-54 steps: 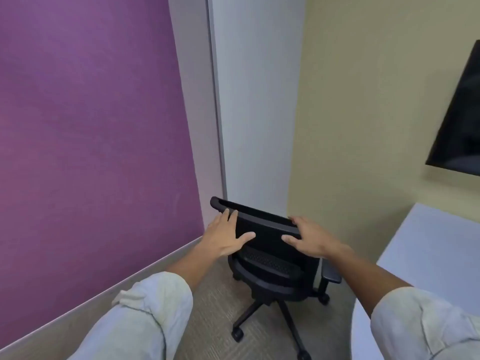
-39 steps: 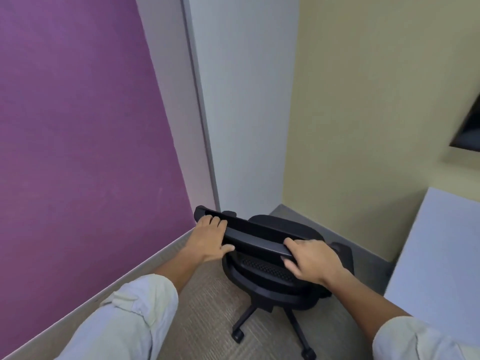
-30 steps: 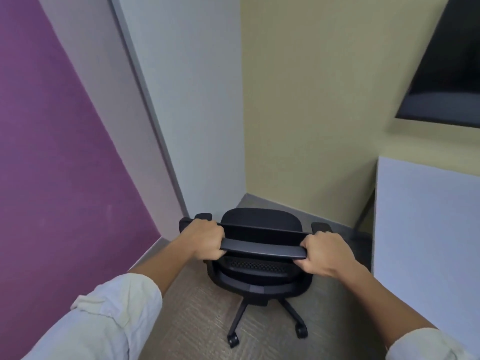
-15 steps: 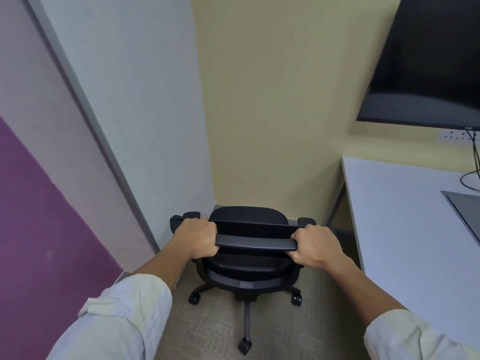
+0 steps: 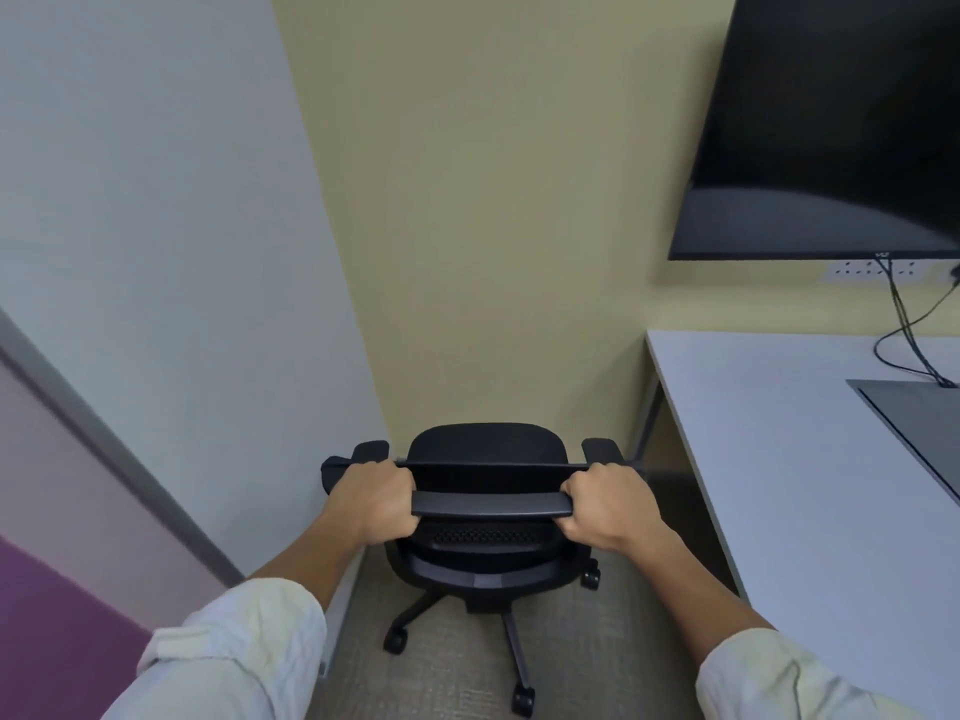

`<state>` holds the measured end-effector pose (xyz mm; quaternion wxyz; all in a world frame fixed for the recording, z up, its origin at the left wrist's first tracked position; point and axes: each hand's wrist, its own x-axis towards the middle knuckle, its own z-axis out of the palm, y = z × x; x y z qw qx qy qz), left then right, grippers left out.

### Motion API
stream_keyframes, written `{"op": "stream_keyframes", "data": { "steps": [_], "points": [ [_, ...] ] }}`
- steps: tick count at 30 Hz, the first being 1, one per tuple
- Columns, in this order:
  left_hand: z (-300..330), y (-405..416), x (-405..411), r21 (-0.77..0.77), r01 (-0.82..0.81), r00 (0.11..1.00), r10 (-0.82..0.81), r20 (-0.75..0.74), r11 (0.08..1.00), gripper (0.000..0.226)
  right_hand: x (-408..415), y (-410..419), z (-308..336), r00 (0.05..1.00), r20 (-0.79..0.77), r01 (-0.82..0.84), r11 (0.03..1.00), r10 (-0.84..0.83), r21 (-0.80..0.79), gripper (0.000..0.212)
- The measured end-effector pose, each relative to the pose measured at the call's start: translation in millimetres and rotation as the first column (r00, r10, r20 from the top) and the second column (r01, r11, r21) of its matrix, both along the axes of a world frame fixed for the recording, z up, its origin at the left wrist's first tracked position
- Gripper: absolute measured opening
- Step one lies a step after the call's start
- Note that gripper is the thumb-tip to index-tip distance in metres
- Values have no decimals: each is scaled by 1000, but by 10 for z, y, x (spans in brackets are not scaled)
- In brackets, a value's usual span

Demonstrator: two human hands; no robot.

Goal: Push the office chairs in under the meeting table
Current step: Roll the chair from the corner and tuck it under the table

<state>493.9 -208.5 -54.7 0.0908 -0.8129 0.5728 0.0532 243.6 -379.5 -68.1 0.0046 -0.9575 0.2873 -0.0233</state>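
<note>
A black office chair (image 5: 485, 449) on castors stands in the room's corner, its back toward me and its seat facing the yellow wall. My left hand (image 5: 374, 504) is closed around the left end of the backrest's top bar. My right hand (image 5: 608, 506) grips the right end of the same bar. The white meeting table (image 5: 779, 459) lies to the right of the chair, its left edge beside the chair's right armrest.
A white wall panel (image 5: 156, 252) with a grey strip runs close along the chair's left side. A dark screen (image 5: 831, 122) hangs on the yellow wall above the table, cables (image 5: 904, 335) dropping to a grey inset. Carpet shows around the chair's base.
Both hands went from resting on the backrest to gripping its top bar. The chair has swung round from facing the purple wall toward the yellow wall, nearer the table.
</note>
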Motion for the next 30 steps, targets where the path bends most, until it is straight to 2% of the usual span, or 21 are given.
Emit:
{"op": "stream_keyframes", "data": {
  "steps": [5,13,18,22,27,30],
  "points": [
    [-31,-138,386,-10,120,993,-120,19,993,16,187,170,-55,992,32,122,993,-122,7,28],
    [-34,-40,843,42,351,935,-353,26,935,15,384,992,-73,935,64,348,938,-348,14,28],
    [2,-39,1041,127,528,843,-536,37,840,6,469,1591,-125,870,84,490,870,-485,-51,26],
    [-7,-179,1130,161,618,773,-632,54,770,4,568,1923,-139,799,149,594,804,-583,-37,30],
    [13,-536,1001,169,729,660,-747,82,663,7,529,1977,-122,706,199,696,718,-680,-13,31],
    [31,-784,852,159,761,622,-777,97,629,12,465,1882,-96,665,184,735,678,-723,5,34]
  ]
}}
